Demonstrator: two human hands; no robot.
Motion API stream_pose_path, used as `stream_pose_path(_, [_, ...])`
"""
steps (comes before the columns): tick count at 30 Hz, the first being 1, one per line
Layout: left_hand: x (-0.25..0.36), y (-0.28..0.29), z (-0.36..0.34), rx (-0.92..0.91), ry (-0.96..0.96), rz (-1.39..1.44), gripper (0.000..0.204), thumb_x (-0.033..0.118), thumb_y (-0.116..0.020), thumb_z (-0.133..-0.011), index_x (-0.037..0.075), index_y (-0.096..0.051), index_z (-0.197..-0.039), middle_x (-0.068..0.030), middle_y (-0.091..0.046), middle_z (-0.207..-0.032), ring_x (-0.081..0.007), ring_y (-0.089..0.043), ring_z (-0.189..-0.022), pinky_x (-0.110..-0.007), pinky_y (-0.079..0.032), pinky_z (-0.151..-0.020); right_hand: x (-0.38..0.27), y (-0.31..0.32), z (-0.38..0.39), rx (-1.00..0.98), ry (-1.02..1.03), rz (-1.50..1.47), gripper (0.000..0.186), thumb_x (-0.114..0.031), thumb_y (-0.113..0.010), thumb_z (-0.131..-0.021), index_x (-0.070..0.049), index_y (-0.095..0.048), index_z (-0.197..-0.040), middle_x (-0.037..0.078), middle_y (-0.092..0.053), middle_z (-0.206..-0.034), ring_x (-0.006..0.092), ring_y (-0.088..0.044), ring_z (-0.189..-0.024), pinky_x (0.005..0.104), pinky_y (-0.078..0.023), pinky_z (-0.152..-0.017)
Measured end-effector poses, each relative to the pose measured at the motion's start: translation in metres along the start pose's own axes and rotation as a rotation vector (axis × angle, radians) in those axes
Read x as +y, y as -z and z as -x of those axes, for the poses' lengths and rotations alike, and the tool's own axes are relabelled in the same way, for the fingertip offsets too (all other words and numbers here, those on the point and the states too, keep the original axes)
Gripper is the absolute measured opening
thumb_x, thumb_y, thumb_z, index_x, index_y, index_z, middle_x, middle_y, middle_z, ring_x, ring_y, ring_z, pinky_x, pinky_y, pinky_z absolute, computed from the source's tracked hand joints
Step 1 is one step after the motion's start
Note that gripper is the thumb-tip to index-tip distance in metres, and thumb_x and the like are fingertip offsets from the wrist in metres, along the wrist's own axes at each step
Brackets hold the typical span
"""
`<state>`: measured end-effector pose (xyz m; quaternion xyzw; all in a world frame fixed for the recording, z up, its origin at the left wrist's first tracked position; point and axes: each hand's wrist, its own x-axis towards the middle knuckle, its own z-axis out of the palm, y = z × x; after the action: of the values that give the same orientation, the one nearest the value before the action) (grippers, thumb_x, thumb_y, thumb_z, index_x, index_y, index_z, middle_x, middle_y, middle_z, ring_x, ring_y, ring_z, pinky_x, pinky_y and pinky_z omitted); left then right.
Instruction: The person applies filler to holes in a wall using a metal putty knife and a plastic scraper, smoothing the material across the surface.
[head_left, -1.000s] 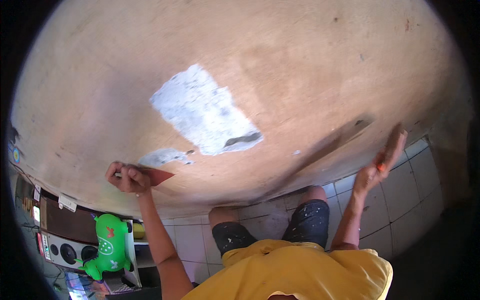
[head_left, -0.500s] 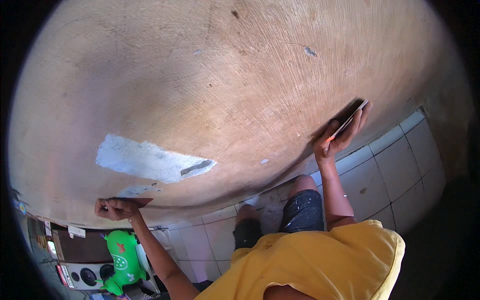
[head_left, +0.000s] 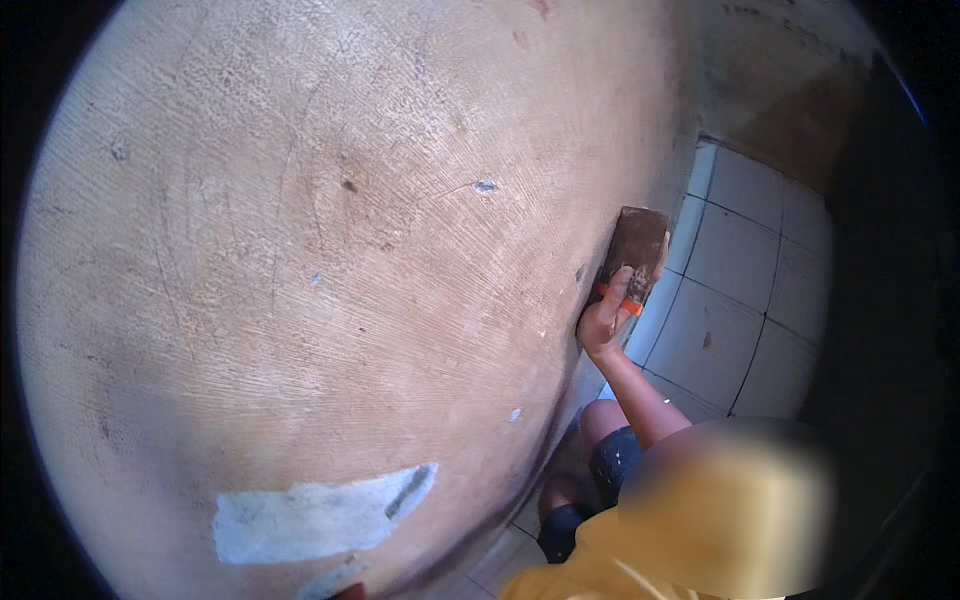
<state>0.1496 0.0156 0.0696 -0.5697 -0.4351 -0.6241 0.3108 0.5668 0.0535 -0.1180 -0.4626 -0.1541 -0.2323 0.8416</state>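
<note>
My right hand (head_left: 603, 322) is closed around a flat, brown, rectangular plate (head_left: 640, 235) with an orange strip (head_left: 632, 308) near its lower end. My thumb lies over its face, and the other fingers are mostly hidden behind it. The plate is close to the low part of a tan, scratched wall (head_left: 330, 250); I cannot tell whether it touches. At the bottom edge a small reddish tip (head_left: 352, 592) shows beside a pale patch. My left hand itself is out of the picture.
A white patch (head_left: 300, 525) marks the lower wall, with a smaller pale one (head_left: 335, 578) below it. Small chips such as a grey one (head_left: 485, 187) dot the surface. White floor tiles (head_left: 710, 340) run along the wall's foot. My bent knees (head_left: 605, 425) are close to the wall.
The view has swung right. My right hand has turned the plate, so its broad brown face now shows instead of its thin edge. My left hand and the green toy have left the picture.
</note>
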Motion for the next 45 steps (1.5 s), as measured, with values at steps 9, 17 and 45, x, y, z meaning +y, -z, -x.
stream_pose_path(9, [0.041, -0.045, 0.081, -0.103, -0.567, 0.510, 0.041, 0.034, -0.054, -0.088, 0.005, -0.051, -0.059, -0.0098, -0.051, -0.068, -0.0225, -0.049, -0.060, -0.036, -0.039, -0.056, 0.047, 0.058, -0.051, 0.030, 0.119, 0.316, 0.040, -0.007, -0.038, -0.095, -0.001, -0.042, -0.134, 0.014, -0.049, -0.132, 0.0254, -0.040, -0.129, 0.0347, -0.033, -0.104])
stream_pose_path(17, [0.141, -0.032, 0.111, -0.426, -0.590, 0.663, 0.037, 0.040, -0.054, -0.086, 0.013, -0.054, -0.061, -0.0005, -0.050, -0.064, -0.0165, -0.046, -0.056, -0.032, -0.034, -0.058, -0.034, 0.108, 0.052, -0.362, 0.015, 0.410, 0.054, -0.014, -0.056, -0.078, -0.004, -0.048, -0.131, 0.025, -0.044, -0.128, 0.0396, -0.045, -0.114, 0.0433, -0.036, -0.098])
stream_pose_path(45, [-0.006, 0.019, 0.129, -0.556, -0.652, 1.006, 0.033, 0.026, -0.063, -0.079, 0.009, -0.050, -0.054, -0.0020, -0.045, -0.049, -0.0177, -0.040, -0.038, -0.029, -0.028, -0.039, -0.175, 0.108, 0.178, -0.633, 0.168, 0.239, 0.059, -0.012, -0.064, -0.073, 0.001, -0.049, -0.128, 0.021, -0.047, -0.130, 0.0398, -0.048, -0.118, 0.0456, -0.036, -0.101])
